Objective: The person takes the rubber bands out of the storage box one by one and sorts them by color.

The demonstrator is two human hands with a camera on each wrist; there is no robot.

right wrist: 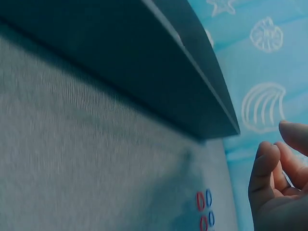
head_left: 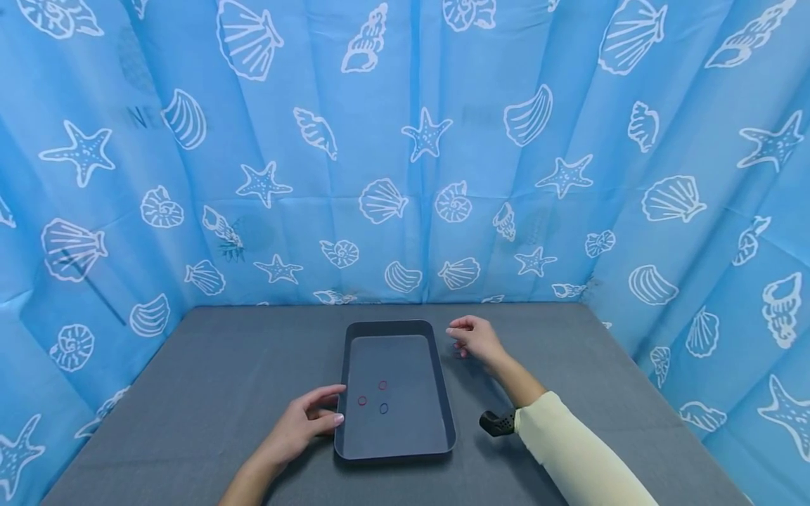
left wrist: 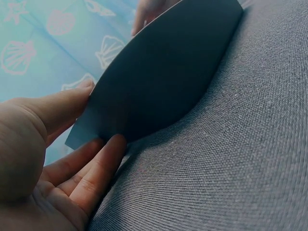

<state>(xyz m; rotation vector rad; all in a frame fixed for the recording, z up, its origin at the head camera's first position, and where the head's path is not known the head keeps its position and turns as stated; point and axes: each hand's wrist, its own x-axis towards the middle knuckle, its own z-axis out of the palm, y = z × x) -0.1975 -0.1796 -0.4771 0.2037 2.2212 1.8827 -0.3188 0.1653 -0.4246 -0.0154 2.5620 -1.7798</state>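
Observation:
A dark grey rectangular tray [head_left: 397, 439] lies on the table, with a red ring [head_left: 379, 386], another red ring [head_left: 358, 401] and a dark blue ring [head_left: 380, 407] on its bottom. My left hand [head_left: 300, 425] holds the tray's left side, its fingertips on the rim and outer wall in the left wrist view. Beyond the tray's right wall, my right hand [head_left: 479, 340] hovers near the far corner, fingers loosely bent, with a gap between the leading fingertips and nothing visible in it. Below it, red rings [right wrist: 197, 201] and blue rings [right wrist: 209, 198] lie on the table in pairs.
A grey cloth covers the table [head_left: 253, 365]. Around its back and sides hangs a blue curtain [head_left: 392, 161] with white shell and starfish prints. A black device [head_left: 498, 423] sits at the right wrist, by the pale yellow sleeve [head_left: 576, 450].

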